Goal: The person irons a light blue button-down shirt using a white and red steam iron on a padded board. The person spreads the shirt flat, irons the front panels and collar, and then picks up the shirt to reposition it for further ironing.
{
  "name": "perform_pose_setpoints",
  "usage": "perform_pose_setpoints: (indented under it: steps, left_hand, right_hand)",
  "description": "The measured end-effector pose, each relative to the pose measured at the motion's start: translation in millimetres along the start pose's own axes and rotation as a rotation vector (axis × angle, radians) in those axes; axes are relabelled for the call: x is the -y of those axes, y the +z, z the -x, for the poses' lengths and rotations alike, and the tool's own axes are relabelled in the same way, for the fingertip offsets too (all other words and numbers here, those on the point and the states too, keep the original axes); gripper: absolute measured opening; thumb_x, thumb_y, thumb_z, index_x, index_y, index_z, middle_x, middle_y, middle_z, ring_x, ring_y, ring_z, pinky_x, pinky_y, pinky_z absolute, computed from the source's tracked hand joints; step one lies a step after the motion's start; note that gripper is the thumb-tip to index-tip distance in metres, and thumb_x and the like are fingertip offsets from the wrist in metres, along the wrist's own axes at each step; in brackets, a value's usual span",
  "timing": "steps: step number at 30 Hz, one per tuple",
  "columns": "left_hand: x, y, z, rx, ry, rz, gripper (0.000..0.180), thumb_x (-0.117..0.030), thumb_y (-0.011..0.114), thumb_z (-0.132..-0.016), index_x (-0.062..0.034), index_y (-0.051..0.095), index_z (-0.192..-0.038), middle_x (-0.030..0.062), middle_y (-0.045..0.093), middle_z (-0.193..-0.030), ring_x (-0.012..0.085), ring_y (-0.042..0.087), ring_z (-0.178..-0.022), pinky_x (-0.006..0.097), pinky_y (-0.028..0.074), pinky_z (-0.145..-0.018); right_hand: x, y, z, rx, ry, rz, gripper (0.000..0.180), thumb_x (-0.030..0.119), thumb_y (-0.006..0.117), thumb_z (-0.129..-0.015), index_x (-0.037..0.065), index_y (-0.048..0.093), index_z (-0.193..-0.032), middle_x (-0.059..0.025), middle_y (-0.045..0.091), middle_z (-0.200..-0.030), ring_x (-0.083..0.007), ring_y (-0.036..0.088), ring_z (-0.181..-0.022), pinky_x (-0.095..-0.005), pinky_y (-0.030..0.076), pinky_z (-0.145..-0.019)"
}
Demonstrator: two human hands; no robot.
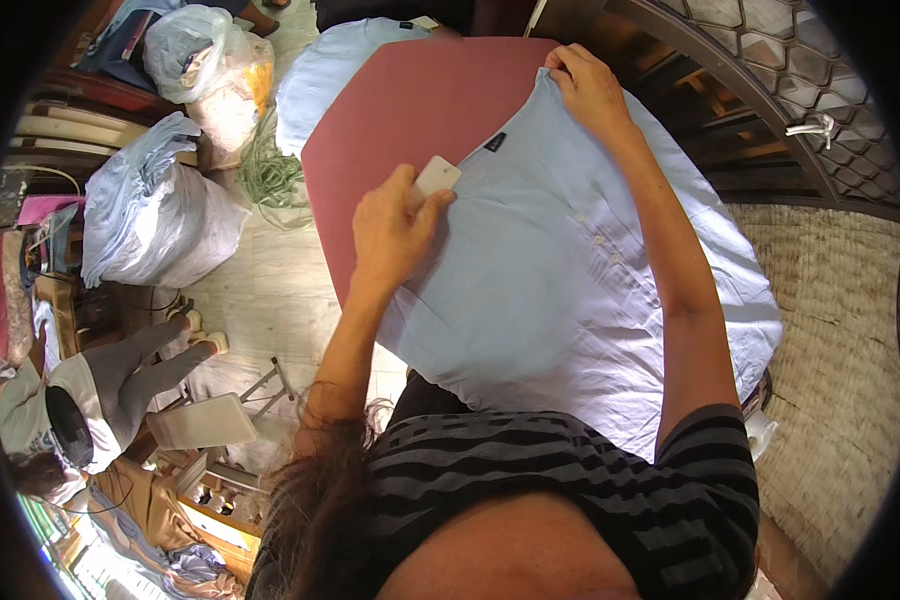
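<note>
A light blue shirt (510,260) with a buttoned placket and a small dark neck label (495,142) lies over a padded maroon board (400,110). At the left end of its neckline, my left hand (395,225) is closed on a white hang tag (436,182); whether it also grips the cloth there, I cannot tell. My right hand (588,90) pinches the shirt's edge at the far end of the neckline. The shirt's lower part hangs toward me and over the board's right side, creased in places.
Another light blue garment (345,70) lies at the board's far left. On the floor stand a stack of folded blue garments (145,200), a plastic bag (195,60) and green twine (270,170). A person (100,390) sits at left near a stool (202,422). A metal grille (820,90) borders the right.
</note>
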State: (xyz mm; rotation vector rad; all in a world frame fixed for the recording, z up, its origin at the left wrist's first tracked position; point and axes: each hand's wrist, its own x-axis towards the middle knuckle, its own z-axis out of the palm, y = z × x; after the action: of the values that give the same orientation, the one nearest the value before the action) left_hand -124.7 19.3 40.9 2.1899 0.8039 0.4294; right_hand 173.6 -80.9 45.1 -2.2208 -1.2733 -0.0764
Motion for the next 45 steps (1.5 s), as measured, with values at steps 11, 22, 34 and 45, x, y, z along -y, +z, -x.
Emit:
perform_pose_setpoints:
  steps: [11, 22, 34, 45]
  left_hand:
    - [-4.3, -5.1, -23.6, -0.009, 0.070, -0.099, 0.041, -0.034, 0.079, -0.078, 0.0011, 0.062, -0.088, 0.0160, 0.063, -0.067, 0.0308, 0.064, -0.064, 0.038, 0.049, -0.060]
    - [-3.1, 15.1, 35.9, -0.173, 0.573, -0.324, 0.051, -0.032, 0.069, -0.084, -0.0109, 0.056, -0.128, 0.0160, 0.047, -0.137, 0.0359, 0.039, -0.131, 0.054, 0.028, -0.099]
    - [-92.1, -54.4, 45.0, 0.448, 0.828, 0.205, 0.047, -0.036, 0.066, -0.090, -0.0072, 0.059, -0.126, 0.0136, 0.054, -0.131, 0.0321, 0.051, -0.122, 0.046, 0.040, -0.099]
    - [-146.7, -293.3, 235.1, 0.360, 1.742, -0.473, 0.042, -0.037, 0.062, -0.086, -0.0109, 0.064, -0.118, 0.0111, 0.044, -0.132, 0.0240, 0.035, -0.117, 0.043, 0.031, -0.092]
  right_hand:
    - [1.4, -5.9, 5.3, 0.035, 0.148, 0.052, 0.037, 0.016, 0.064, -0.085, 0.009, 0.062, -0.121, -0.0248, 0.056, -0.128, -0.0386, 0.061, -0.108, -0.0459, 0.051, -0.088]
    - [105.3, -18.1, 219.4, 0.014, -0.040, -0.062, 0.028, 0.013, 0.067, -0.080, 0.010, 0.065, -0.108, -0.0115, 0.058, -0.122, -0.0340, 0.053, -0.110, -0.0454, 0.041, -0.095]
    - [126.8, -97.5, 246.1, 0.070, 0.179, -1.026, 0.038, 0.012, 0.067, -0.084, 0.005, 0.061, -0.121, -0.0106, 0.062, -0.122, -0.0222, 0.060, -0.108, -0.0358, 0.046, -0.092]
    - [353.2, -352.0, 270.1, 0.606, -1.027, -0.398, 0.032, 0.028, 0.062, -0.083, 0.001, 0.065, -0.100, -0.0184, 0.063, -0.101, -0.0316, 0.063, -0.086, -0.0427, 0.051, -0.071]
